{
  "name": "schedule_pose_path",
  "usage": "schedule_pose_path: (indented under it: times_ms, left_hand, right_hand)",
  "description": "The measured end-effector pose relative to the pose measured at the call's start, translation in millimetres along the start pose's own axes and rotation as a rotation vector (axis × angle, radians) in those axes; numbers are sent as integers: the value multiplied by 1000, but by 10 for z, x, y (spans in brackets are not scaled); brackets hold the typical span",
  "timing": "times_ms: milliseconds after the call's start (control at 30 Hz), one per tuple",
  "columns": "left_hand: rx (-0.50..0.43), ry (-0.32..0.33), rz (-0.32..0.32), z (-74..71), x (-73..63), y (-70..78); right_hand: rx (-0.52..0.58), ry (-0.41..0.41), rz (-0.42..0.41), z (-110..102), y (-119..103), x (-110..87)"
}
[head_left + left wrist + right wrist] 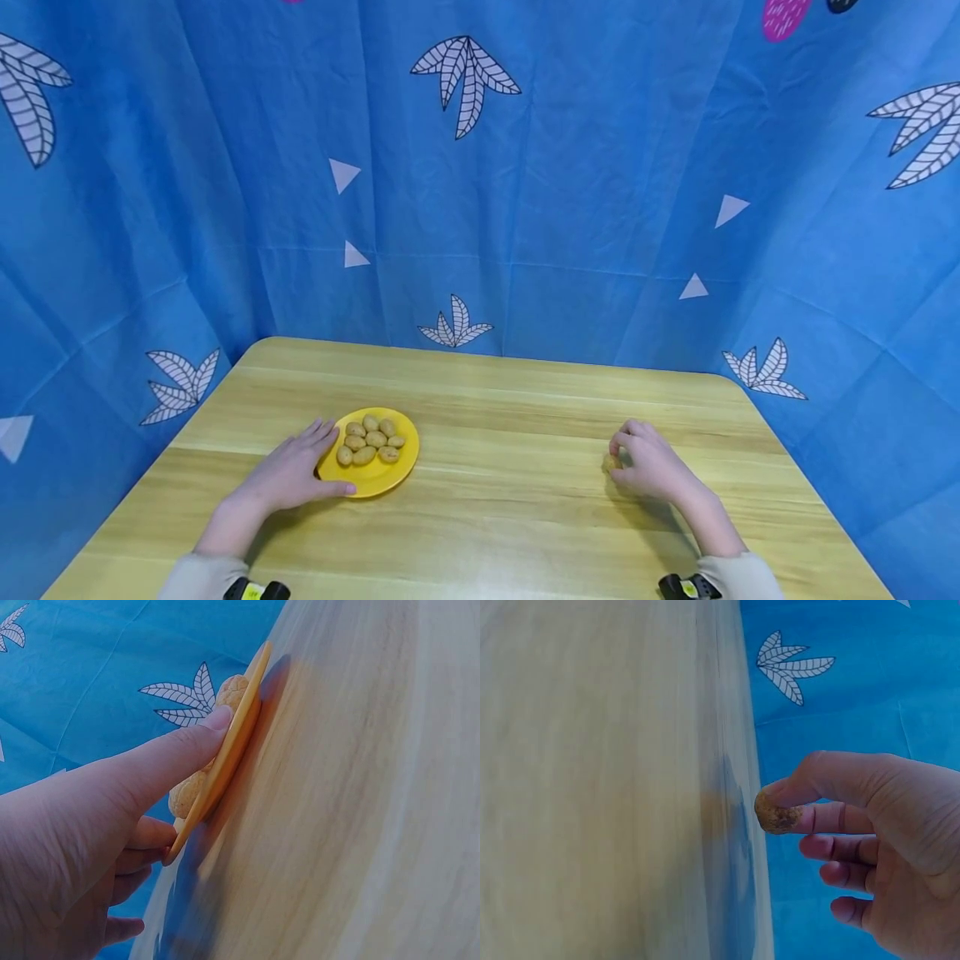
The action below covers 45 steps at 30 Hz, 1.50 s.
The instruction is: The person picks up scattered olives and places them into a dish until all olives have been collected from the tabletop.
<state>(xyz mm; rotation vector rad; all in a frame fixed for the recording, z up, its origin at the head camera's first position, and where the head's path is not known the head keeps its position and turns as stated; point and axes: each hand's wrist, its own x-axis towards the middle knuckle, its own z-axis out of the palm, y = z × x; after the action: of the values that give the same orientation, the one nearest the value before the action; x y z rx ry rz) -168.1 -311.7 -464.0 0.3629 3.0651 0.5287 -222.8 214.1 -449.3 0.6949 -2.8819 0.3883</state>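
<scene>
A round yellow plate (405, 472) sits on the left part of the table, with several small potatoes (376, 438) gathered on it. My left hand (288, 473) holds the plate's left side, fingers at the far-left rim and thumb across the near rim. In the left wrist view, the thumb (176, 754) lies over the plate (234, 754) and the other fingers are at its edge. Well to the right, my right hand (651, 462) pinches one small brown potato (776, 813) between thumb and index finger, its other fingers loosely curled.
The light wooden table (517, 533) spreads between the two hands. A blue curtain (570, 208) printed with leaves and triangles hangs behind it and along both sides. Dark bands (257, 590) are worn on both wrists.
</scene>
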Motion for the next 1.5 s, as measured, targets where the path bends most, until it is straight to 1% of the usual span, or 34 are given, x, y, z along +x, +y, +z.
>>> schedule_pose_path:
  times_ms: [233,533,867,1167,1500]
  left_hand:
    - [6,2,4,-13,3,15]
    - [6,1,4,0,2,-1]
    - [9,3,4,25,12,-15]
    - [7,0,4,-5,8,0]
    - [9,-2,0,16,12,-21]
  right_hand:
    - [-5,8,-37,-34,-106,30]
    - [1,28,-65,-27,-244,123]
    - [19,13,-99,-6,-403,212]
    - [7,17,-157,-15,-553,264]
    - [-8,19,-247,22,-740,381]
